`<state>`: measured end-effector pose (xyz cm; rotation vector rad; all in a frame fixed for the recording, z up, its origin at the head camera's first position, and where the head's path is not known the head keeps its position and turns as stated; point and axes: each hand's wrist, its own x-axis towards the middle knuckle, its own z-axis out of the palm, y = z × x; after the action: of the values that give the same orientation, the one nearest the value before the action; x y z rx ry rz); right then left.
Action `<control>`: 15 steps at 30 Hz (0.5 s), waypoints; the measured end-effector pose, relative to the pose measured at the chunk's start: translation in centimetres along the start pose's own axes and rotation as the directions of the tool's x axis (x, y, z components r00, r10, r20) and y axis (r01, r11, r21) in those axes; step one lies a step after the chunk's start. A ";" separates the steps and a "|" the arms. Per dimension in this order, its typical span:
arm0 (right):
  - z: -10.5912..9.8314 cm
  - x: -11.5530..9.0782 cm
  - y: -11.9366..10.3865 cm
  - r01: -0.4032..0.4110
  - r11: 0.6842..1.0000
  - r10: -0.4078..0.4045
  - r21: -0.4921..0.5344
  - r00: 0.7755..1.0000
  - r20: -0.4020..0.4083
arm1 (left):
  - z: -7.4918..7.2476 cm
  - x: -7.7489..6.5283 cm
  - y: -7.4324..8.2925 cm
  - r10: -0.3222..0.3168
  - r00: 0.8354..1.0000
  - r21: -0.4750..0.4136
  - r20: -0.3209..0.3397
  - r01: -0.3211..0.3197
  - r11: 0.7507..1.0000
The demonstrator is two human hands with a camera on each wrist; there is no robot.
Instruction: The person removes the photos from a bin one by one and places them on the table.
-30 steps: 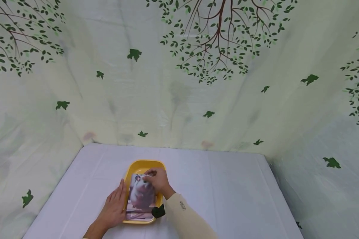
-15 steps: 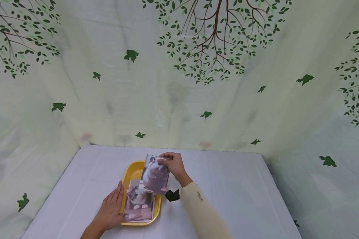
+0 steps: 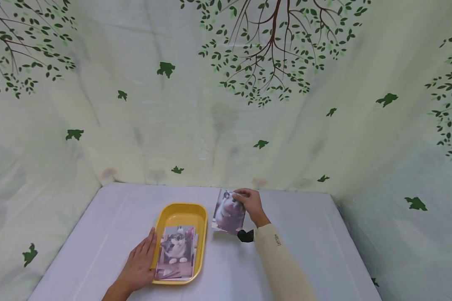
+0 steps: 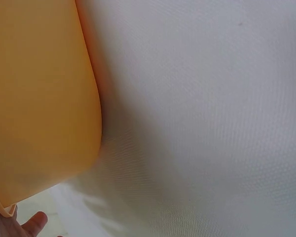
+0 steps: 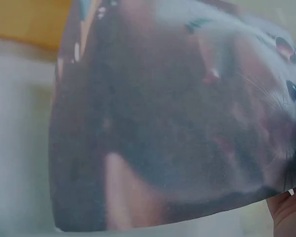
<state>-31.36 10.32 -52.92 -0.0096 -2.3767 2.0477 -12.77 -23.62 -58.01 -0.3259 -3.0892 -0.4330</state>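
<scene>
In the head view my right hand (image 3: 250, 205) pinches a glossy photo card (image 3: 228, 213) of a hamster-like animal by its upper right corner. The card hangs over the table, to the right of a yellow tray (image 3: 204, 242). It fills most of the right wrist view, with a few fingertips at its edge. My left hand (image 3: 139, 263) lies with straight fingers against the tray's left side. Inside the tray rests a small stack of photo cards (image 3: 174, 255), a grey and white cat picture on top. The left wrist view shows the tray's outer wall (image 4: 39, 98) close up.
A white cloth covers the table (image 3: 305, 246). Behind and at both sides hangs a pale curtain (image 3: 226, 125) printed with leaves and branches. A small black object (image 3: 245, 235) sits at my right wrist, by the cream sleeve (image 3: 282, 263).
My right hand has lifted the hamster-like card off the stack and carried it right, out over the table. The cat card beneath is uncovered. My left hand stays at the tray's side.
</scene>
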 end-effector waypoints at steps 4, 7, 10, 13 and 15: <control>-0.6 0.1 1.8 -0.065 0.997 0.065 -0.044 0.998 0.002 | -0.1 0.0 -0.1 0.005 1.000 0.012 -0.004 -0.005 1.000; -0.5 -0.1 3.0 -0.132 0.989 0.133 -0.067 0.991 0.013 | -0.1 -0.1 -0.1 0.007 1.000 0.006 0.004 -0.007 1.000; -0.2 -0.1 4.0 -0.174 0.982 0.176 -0.075 0.984 0.026 | -0.1 0.0 -0.1 0.004 1.000 -0.001 0.017 -0.004 1.000; 0.3 -0.2 4.7 -0.191 0.977 0.195 -0.090 0.980 0.032 | 0.0 0.0 -0.1 0.004 1.000 0.000 0.015 -0.004 1.000; 0.5 -0.2 5.0 -0.193 0.976 0.198 -0.103 0.980 0.035 | 0.1 0.0 0.0 0.006 1.000 0.001 0.012 -0.006 1.000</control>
<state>-31.13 10.51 -57.92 -0.2081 -2.5993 2.0236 -12.80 -23.64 -58.08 -0.3384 -3.0993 -0.4311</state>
